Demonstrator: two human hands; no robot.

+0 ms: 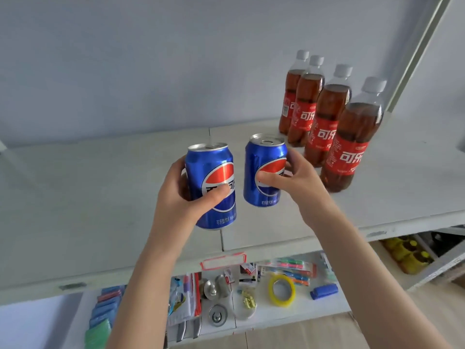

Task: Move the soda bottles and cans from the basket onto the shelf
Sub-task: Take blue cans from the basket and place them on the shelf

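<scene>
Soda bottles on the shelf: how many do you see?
4, upright in a row at the right end of the shelf: rear bottle, second bottle, third bottle, nearest bottle. Others may sit outside the frame.

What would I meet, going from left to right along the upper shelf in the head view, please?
Left hand → blue can it grips → second blue can, gripped by the right hand → row of four cola bottles, the farthest leftmost, the nearest rightmost.
</scene>
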